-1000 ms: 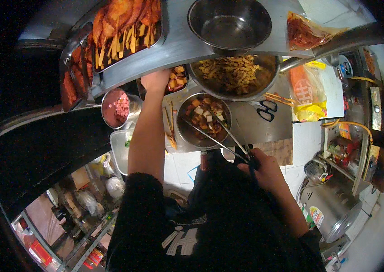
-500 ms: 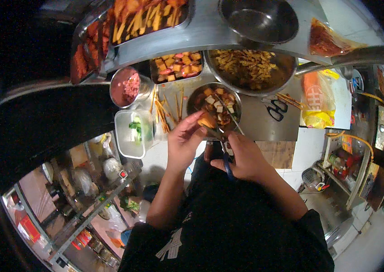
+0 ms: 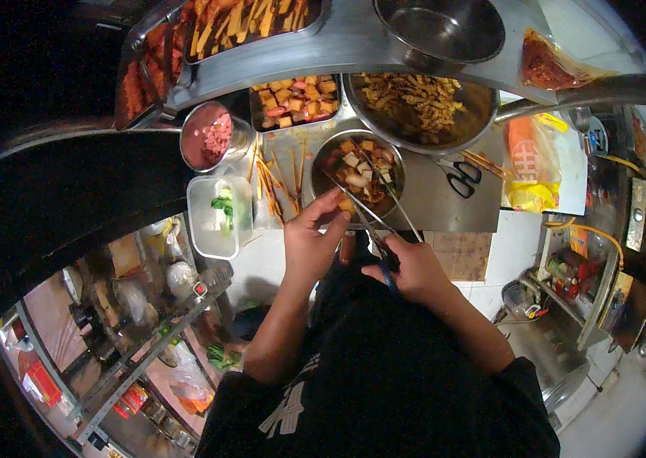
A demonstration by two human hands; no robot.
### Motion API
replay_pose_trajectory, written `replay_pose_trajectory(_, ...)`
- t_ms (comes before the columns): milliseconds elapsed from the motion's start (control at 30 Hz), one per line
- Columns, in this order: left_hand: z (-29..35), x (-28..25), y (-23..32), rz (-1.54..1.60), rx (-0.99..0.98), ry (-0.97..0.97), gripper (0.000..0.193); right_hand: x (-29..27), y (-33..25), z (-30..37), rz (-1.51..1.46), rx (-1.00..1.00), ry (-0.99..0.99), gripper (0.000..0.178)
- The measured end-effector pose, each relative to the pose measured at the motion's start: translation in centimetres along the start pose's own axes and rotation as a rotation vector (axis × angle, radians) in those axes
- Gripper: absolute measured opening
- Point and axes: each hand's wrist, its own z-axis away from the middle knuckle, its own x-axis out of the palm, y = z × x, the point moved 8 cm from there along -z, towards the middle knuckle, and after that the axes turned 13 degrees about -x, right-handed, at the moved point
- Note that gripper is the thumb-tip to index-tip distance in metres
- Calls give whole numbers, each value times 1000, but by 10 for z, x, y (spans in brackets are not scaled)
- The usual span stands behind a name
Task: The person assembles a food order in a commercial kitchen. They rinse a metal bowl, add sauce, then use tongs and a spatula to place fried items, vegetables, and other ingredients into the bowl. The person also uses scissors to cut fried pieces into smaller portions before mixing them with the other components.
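You are gripping long metal tongs in your right hand while your left hand is pinching a yellow food cube at the near rim of the steel bowl, steadying it above the mixed pieces; scissors are lying right of that bowl

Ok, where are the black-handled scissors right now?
In the head view, the black-handled scissors lie on the steel counter, right of the small bowl of food chunks, left of the yellow bag.
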Motion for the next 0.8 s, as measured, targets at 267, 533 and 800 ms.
replay_pose_trajectory(267, -2, 3, 0, 395, -104, -116, 36, -6, -2, 3, -85, 24, -26, 67)
replay_pose_trajectory(533, 9, 13, 11, 299, -95, -189, 31, -8, -9, -4, -44, 14, -15, 69)
replay_pose_trajectory(800, -7, 12, -7, -3, 12, 42, 31, -9, 6, 0, -84, 13, -26, 60)
